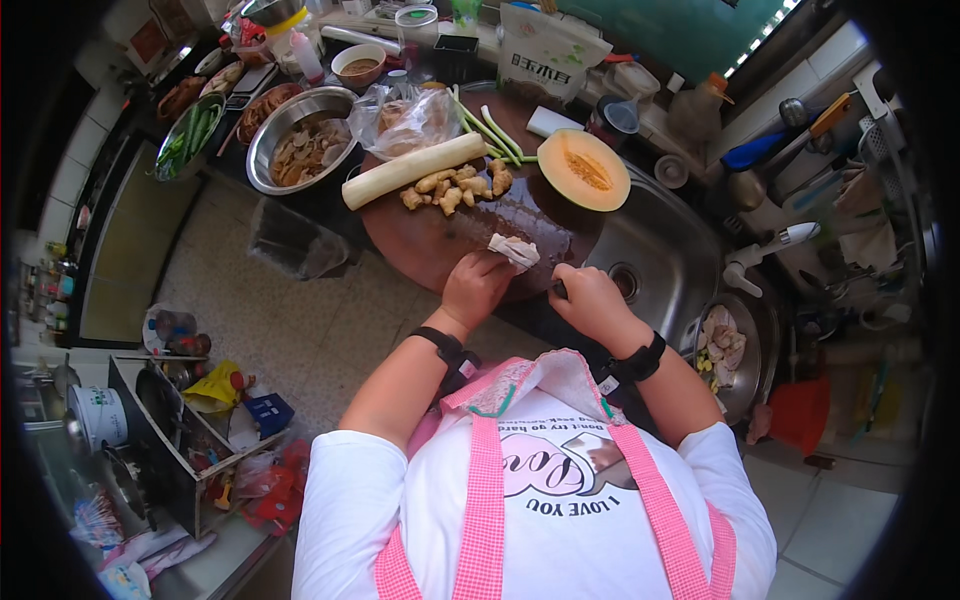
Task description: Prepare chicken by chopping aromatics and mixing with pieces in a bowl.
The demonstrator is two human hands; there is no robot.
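Note:
My left hand (476, 281) pinches a pale piece of raw meat (514, 250), perhaps chicken, at the near edge of a round brown cutting board (412, 244). A short way to its right, my right hand (596, 301) is closed around a dark handle (559, 288). What the handle belongs to is hard to make out. Beyond the meat lie several knobs of ginger (457, 187) and a long pale peeled root (414, 171). Half an orange-fleshed melon (585, 170) rests cut side up at the board's right edge, near some green onion stalks (495, 135).
A steel sink (675, 247) with a faucet (765, 251) adjoins the board on the right. More raw meat pieces (724, 345) lie in a metal basin (761, 360). Left of the board stand a steel bowl (259, 161) of brown soaked food and a bowl of green peppers (196, 127).

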